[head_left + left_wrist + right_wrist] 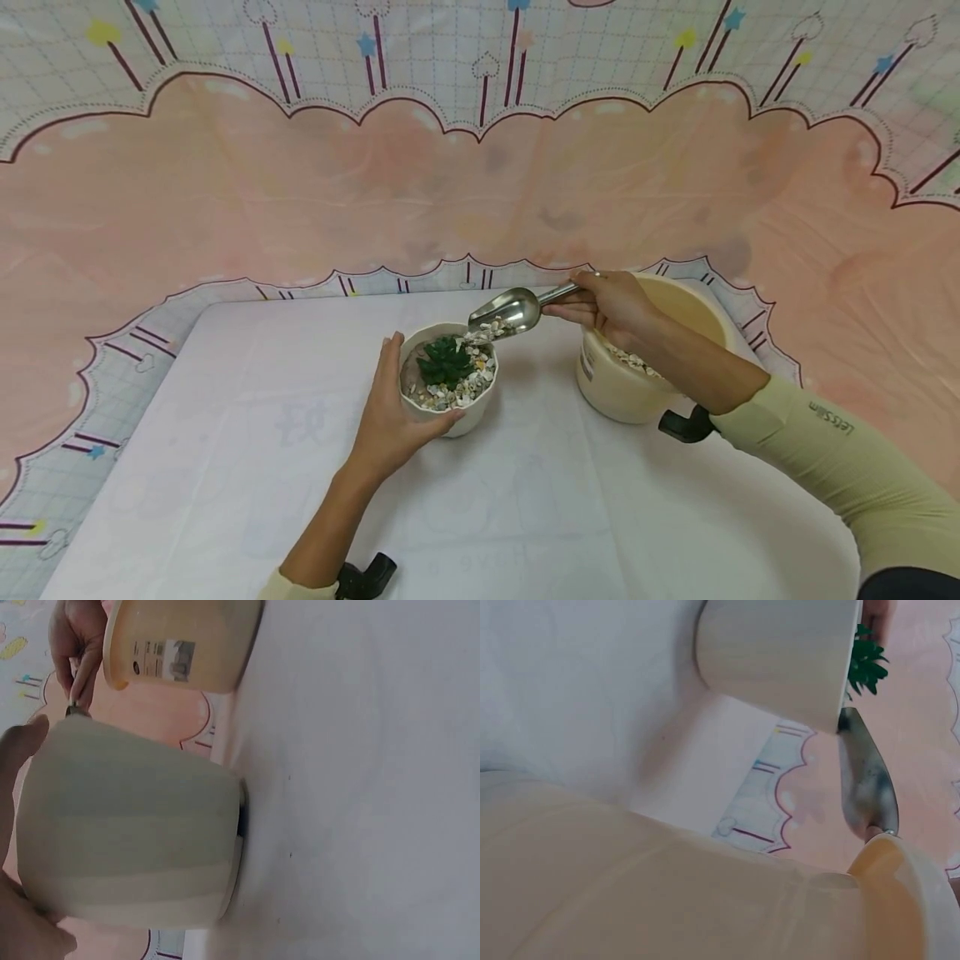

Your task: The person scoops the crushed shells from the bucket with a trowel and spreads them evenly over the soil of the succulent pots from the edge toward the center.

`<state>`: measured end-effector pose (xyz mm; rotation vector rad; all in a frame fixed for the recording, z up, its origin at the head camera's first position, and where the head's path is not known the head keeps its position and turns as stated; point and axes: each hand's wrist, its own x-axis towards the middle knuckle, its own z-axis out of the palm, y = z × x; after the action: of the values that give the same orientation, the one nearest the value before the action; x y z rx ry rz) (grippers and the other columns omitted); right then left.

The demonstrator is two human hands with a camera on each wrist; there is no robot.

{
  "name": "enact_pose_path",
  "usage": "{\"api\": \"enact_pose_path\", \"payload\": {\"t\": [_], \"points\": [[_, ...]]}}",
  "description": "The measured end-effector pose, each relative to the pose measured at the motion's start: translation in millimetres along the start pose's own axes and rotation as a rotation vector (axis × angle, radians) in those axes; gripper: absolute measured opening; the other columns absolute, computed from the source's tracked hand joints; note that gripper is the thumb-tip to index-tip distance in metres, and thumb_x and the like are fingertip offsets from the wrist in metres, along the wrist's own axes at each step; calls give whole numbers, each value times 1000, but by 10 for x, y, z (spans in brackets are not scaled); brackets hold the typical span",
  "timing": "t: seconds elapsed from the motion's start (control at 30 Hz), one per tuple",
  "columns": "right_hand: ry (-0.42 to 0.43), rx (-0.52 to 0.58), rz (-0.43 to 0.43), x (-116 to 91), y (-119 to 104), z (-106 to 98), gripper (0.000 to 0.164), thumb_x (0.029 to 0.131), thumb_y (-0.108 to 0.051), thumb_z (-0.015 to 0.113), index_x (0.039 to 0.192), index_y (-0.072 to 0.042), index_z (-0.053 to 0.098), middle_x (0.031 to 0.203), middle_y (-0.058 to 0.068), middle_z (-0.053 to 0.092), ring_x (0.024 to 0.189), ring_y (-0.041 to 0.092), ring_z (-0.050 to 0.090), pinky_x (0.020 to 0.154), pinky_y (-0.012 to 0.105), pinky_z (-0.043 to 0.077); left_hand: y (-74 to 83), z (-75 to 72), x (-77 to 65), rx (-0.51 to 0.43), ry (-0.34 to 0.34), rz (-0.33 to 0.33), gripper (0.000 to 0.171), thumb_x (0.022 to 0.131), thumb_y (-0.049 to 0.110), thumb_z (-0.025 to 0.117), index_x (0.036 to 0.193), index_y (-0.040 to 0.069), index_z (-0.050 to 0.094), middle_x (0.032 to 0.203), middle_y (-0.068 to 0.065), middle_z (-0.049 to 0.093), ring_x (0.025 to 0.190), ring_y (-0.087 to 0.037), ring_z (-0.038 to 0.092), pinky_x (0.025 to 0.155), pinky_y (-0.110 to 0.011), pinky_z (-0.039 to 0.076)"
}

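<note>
A white plant pot [467, 421] stands on the table with a small green succulent [446, 361] in it. Pale pebbles [474, 385] cover the right and front of its soil, while brown soil shows at the left. My left hand [397, 417] grips the pot from the left and front, thumb at the near rim. In my right hand [611, 304] is the handle of a metal scoop [517, 308]. The scoop's lip tilts down at the pot's right rim, with pebbles at its mouth. In the right wrist view the scoop [868, 776] meets the rim of the pot [780, 656].
A cream bucket [611, 392] with pebbles inside stands to the right, under my right forearm. White cloth [525, 500] covers the table. Behind hangs a peach patterned sheet [450, 192]. Black wrist straps [686, 425] sit on both wrists.
</note>
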<state>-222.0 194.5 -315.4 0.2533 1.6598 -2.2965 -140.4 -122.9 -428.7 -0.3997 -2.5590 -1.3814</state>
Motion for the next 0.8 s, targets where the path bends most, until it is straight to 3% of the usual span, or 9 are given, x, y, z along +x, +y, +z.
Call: {"api": "enact_pose_path", "payload": {"t": [0.2,0.43,0.8], "points": [[0,3,4,-1,1,-1,24,115,-12,41,118,7,55,93,21,77,88,29,79,87,34,59,114,89,-71,15,77,-74,134,72,39,99,168,3,12,173,-19,9,160,-35,2,122,-62,22],[2,15,12,-1,4,-5,24,116,-12,41,118,7,55,93,21,76,87,29,79,87,34,59,148,167,-111,58,137,-58,131,73,37,99,166,-2,17,170,-27,15,159,-43,8,119,-64,27],[1,27,-1,-14,-15,-9,23,115,-12,42,117,8,55,95,23,76,87,29,79,87,35,59,38,84,-24,57,99,2,126,73,37,98,165,-2,22,169,-25,23,158,-43,15,121,-64,26]]}}
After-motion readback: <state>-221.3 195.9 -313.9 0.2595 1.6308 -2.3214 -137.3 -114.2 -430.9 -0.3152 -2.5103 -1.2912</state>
